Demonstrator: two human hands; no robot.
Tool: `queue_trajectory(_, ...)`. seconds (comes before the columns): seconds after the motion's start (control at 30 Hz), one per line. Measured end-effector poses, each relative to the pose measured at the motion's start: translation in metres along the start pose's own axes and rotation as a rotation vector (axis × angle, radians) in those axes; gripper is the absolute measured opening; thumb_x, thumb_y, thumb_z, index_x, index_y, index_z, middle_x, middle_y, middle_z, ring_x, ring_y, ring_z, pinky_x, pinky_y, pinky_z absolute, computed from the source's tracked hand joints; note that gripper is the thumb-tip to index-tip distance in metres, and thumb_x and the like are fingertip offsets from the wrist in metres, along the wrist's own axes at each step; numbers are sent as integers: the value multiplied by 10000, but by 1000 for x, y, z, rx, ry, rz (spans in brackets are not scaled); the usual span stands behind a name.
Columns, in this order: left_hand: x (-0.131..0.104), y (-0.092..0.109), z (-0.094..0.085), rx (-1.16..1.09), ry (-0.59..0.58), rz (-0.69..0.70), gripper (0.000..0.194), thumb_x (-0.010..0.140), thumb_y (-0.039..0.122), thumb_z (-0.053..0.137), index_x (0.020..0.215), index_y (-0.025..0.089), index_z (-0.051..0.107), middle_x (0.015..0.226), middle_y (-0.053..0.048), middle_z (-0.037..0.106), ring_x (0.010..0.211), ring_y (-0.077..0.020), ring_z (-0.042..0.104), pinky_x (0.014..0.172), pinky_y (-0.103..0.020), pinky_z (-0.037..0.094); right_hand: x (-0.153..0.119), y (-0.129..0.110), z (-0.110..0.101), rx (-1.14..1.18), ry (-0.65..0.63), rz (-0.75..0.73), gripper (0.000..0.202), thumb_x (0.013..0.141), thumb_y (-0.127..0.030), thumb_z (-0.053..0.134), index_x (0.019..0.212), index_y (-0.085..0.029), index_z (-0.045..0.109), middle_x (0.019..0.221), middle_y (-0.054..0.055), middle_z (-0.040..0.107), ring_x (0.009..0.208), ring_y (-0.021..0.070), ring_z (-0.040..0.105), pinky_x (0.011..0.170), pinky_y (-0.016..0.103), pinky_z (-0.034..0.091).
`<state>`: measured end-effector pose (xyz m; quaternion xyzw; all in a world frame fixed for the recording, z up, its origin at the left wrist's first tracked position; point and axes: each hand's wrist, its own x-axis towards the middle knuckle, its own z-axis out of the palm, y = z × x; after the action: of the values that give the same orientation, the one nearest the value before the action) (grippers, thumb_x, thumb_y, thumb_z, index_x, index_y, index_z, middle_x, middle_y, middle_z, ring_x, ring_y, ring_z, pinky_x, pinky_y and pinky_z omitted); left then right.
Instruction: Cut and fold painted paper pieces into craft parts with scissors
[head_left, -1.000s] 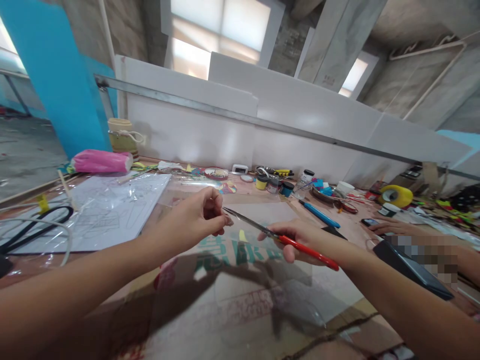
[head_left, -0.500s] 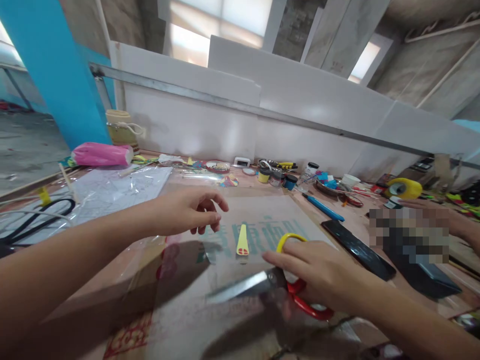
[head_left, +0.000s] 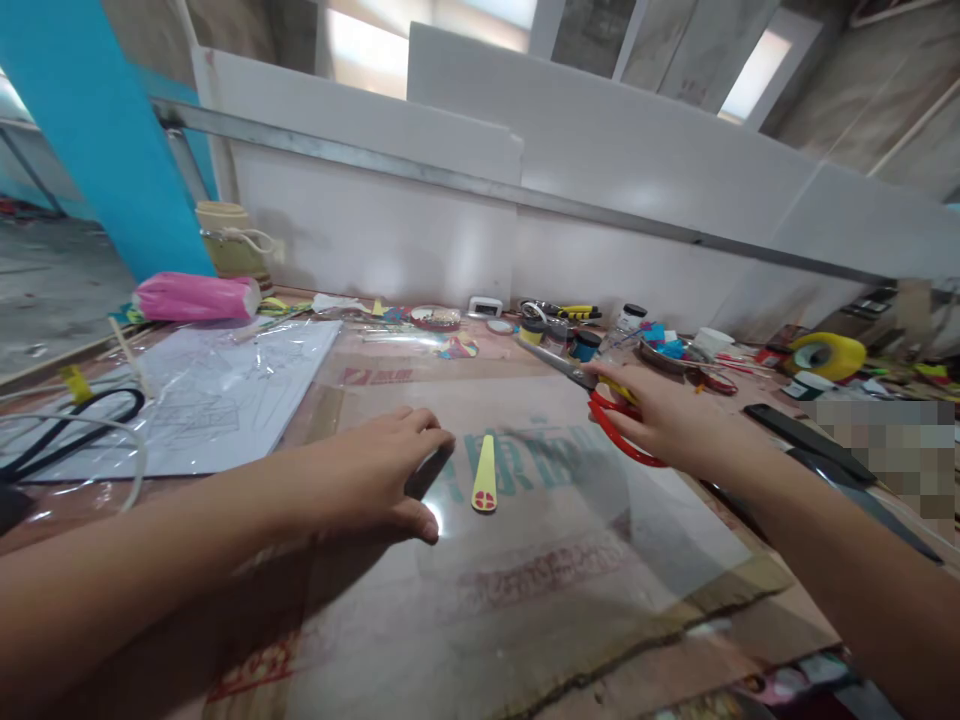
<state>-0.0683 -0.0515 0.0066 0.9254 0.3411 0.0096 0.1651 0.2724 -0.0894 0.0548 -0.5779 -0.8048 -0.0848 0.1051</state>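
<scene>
My right hand (head_left: 664, 405) grips a pair of scissors (head_left: 619, 430) by its red and yellow handles, above the right back part of the work surface. The blades point toward the back left, near the small jars. A narrow yellow tapered strip (head_left: 487, 470) lies flat at the centre, with a red segmented pattern at its wider near end. Just left of the strip hovers my left hand (head_left: 394, 465), its thumb and fingers apart with nothing between them. Beneath both is a clear sheet over printed cardboard (head_left: 525, 570).
White drawing paper (head_left: 202, 400) under clear film lies at left, by a black-handled tool (head_left: 82, 430). A pink roll (head_left: 196, 298), several paint jars (head_left: 585, 346) and yellow tape (head_left: 829, 355) line the back. Dark flat objects (head_left: 810, 440) lie at right, partly under a blurred patch.
My right hand has carried the scissors away from the front centre, toward the back right. My left hand has opened wider and come lower. The strip stays in place.
</scene>
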Motion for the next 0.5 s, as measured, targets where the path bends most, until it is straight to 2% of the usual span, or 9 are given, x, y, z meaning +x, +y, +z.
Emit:
queue_trajectory(0.1,0,4,4,27,-14,-2,816,758,587,775,1442,223,518,1365,-134,556,1246,-345,551,1041,-464,476,17,21,24,-68,-131,30,482,947,-245,522,1417,-140,550,1286,179,679,1068,311,683,892,382,536)
queue_trajectory(0.23,6,-1,8,16,75,-14,928,742,644,760,1496,196,457,1495,-162,475,1334,-375,504,1101,-471,439,27,28,44,-119,-200,26,467,905,-209,628,1362,-116,602,1229,210,693,1145,344,649,916,396,519)
queue_trajectory(0.33,12,-13,12,42,117,-31,1035,718,721,732,1528,159,414,1574,-198,396,1400,-414,438,1142,-500,394,32,9,41,-129,-198,-24,341,914,-177,615,1242,-131,692,1159,201,711,1152,358,638,961,445,485)
queue_trajectory(0.4,15,-21,13,73,115,-70,1059,714,749,711,1527,141,411,1585,-223,383,1421,-434,406,1145,-521,381,40,-13,38,-91,-179,-88,302,978,-224,546,1231,-181,705,1255,156,687,1153,318,641,983,433,471)
queue_trajectory(0.43,16,-24,14,86,111,-90,1056,715,756,703,1520,135,417,1587,-235,380,1427,-441,395,1144,-535,375,45,-26,38,-11,-152,-150,310,993,-251,537,1250,-185,698,1300,146,672,1154,309,641,981,425,472)
queue_trajectory(0.5,16,-29,14,103,106,-115,1044,715,765,694,1506,136,432,1592,-250,373,1439,-450,379,1142,-560,365,59,-50,44,179,-189,-255,300,980,-275,581,1238,-185,707,1276,136,687,1137,292,649,954,394,481)
